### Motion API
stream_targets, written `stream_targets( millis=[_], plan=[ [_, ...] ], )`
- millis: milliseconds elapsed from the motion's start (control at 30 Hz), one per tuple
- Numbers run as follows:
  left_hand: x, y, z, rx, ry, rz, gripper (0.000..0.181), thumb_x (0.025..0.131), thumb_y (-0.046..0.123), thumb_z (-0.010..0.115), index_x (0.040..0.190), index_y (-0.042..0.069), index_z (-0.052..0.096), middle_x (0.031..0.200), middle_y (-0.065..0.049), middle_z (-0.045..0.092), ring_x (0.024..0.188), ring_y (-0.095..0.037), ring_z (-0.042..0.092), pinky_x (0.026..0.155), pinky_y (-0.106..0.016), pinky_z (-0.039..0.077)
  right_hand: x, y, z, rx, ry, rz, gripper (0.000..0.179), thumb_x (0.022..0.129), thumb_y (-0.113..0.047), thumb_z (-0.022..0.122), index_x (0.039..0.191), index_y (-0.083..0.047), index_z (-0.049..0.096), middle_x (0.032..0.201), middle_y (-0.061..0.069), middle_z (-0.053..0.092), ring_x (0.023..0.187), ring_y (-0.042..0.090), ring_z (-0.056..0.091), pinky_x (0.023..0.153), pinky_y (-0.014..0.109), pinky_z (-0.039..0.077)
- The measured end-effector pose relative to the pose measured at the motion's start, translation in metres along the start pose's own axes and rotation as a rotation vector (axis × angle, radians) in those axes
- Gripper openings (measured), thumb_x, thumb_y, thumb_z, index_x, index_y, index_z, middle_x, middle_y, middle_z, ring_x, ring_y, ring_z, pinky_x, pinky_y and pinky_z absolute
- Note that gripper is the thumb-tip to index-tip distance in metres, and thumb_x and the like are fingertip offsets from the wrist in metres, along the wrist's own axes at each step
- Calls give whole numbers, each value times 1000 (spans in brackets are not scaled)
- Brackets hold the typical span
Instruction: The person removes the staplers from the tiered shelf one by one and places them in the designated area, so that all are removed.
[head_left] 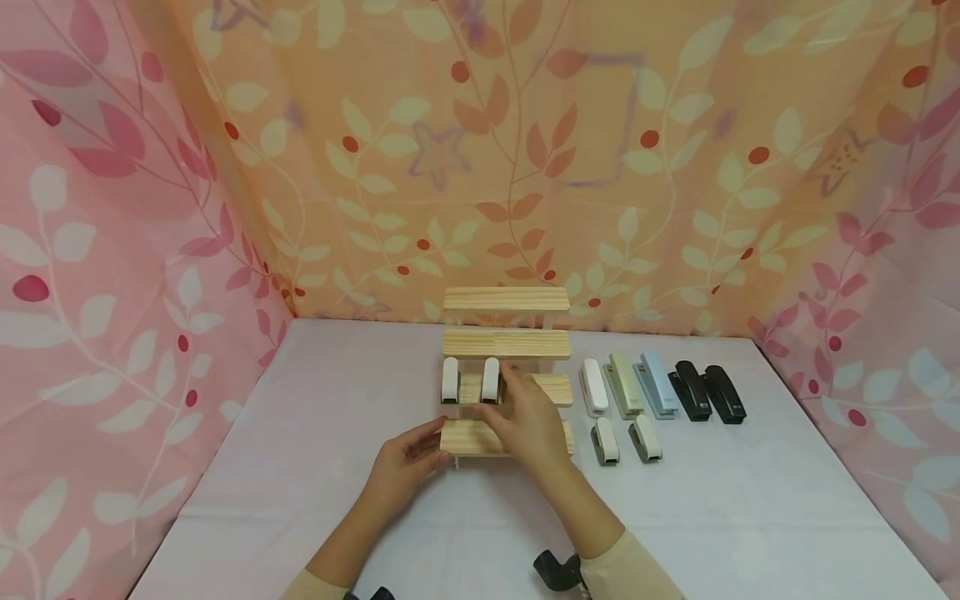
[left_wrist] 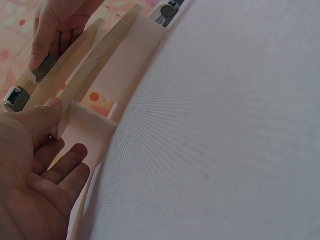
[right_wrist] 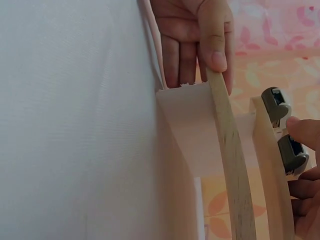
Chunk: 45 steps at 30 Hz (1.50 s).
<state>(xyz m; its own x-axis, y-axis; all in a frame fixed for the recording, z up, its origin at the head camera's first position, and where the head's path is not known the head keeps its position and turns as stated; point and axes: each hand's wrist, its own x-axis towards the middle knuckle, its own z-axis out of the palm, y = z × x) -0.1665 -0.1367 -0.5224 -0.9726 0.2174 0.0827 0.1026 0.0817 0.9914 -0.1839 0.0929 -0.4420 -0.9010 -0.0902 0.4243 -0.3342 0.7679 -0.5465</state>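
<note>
A tiered rack of pale wooden boards (head_left: 506, 342) on white supports stands on the table. My left hand (head_left: 405, 462) holds the left end of its lowest board (head_left: 468, 437), thumb against the wood. On the board above, one small white-and-dark stapler (head_left: 450, 381) stands upright at the left end. My right hand (head_left: 528, 421) pinches a second small stapler (head_left: 491, 381) on that same board, just right of the first. In the right wrist view, the pinched stapler (right_wrist: 292, 154) sits beside the other one (right_wrist: 276, 106), with part of the right hand cut off by the frame.
Right of the rack, a back row holds a white stapler (head_left: 594, 388), a green one (head_left: 625, 386), a blue one (head_left: 656, 386) and two black ones (head_left: 692, 392). Two small white staplers (head_left: 604, 442) stand in front. Patterned curtains (head_left: 375, 167) enclose the white table (head_left: 300, 433).
</note>
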Motion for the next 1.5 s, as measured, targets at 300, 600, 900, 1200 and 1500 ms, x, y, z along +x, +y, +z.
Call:
stream_targets(
  millis=[300, 600, 900, 1200, 1500],
  plan=[
    [-1, 1, -1, -11, -1, -2, 58, 86, 14, 84, 140, 10, 64, 141, -6, 64, 127, -26, 64, 98, -23, 57, 2, 0, 8, -74, 42, -17, 74, 85, -44, 84, 142, -5, 58, 136, 16, 66, 132, 36, 58, 112, 51, 49],
    [0, 1, 0, -3, -6, 13, 57, 87, 12, 82, 141, 7, 62, 143, -9, 62, 127, -27, 63, 98, -21, 56, 1, 0, 7, -52, 53, -7, 64, 88, -37, 82, 141, -7, 62, 135, 18, 66, 130, 41, 59, 114, 52, 46],
    [-1, 3, 0, -9, -9, 7, 58, 87, 11, 82, 141, 5, 61, 144, -10, 61, 128, -31, 62, 99, -21, 56, -2, 2, 2, 17, 76, 17, 52, 88, -28, 82, 136, -12, 68, 131, 13, 69, 123, 47, 61, 99, 58, 56],
    [-1, -1, 1, 3, -1, 34, 58, 87, 11, 82, 140, 3, 61, 143, -11, 62, 126, -28, 64, 99, -20, 55, -1, 3, -15, 150, 119, 20, 43, 88, -22, 83, 129, -12, 72, 109, 9, 78, 98, 27, 76, 82, 45, 64],
    [-1, 2, 1, -3, -6, 19, 59, 87, 10, 82, 141, 3, 61, 143, -13, 61, 128, -32, 62, 101, -23, 55, -3, 3, -49, 186, 140, -39, 46, 87, -18, 85, 130, -11, 71, 115, 11, 76, 98, 23, 75, 72, 40, 62]
  ],
)
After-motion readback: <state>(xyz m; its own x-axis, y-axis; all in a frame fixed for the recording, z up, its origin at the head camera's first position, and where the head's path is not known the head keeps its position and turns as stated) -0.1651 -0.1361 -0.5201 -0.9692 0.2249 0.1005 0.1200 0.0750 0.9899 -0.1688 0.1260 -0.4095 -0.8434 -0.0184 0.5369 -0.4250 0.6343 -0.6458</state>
